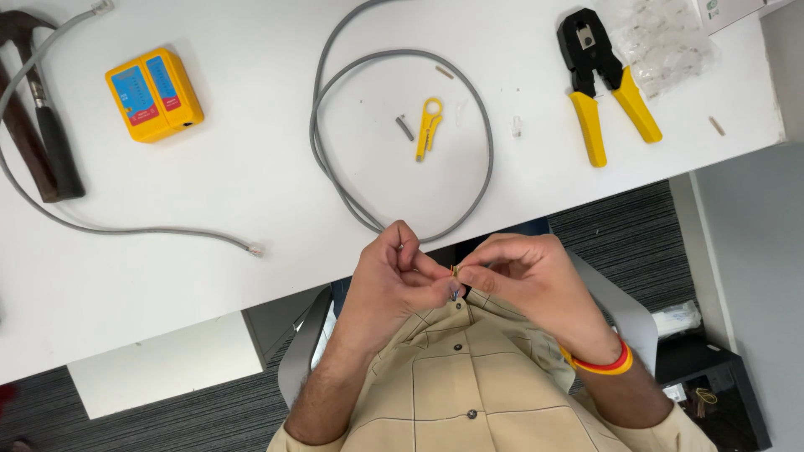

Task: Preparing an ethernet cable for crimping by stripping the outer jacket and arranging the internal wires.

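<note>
Below the white desk's [251, 167] near edge, head view: left hand [389, 280] and right hand [528, 280] pinch the grey cable's [402, 142] stripped end, small coloured wires [455, 272] between fingertips; yellow stripper [429, 125] used, yellow-handled crimper [599, 79], clear plug [517, 127], yellow tester [154, 94] untouched.

Grey cable [402, 142] end disappearing inside the left hand [394, 280], thin wires [455, 272] between both hands' fingertips showing too small to tell, hammer [38, 125] running off the left edge

Tan checked button shirt [456, 385], short sleeves; red-yellow wristband [601, 364] on right wrist.
</note>
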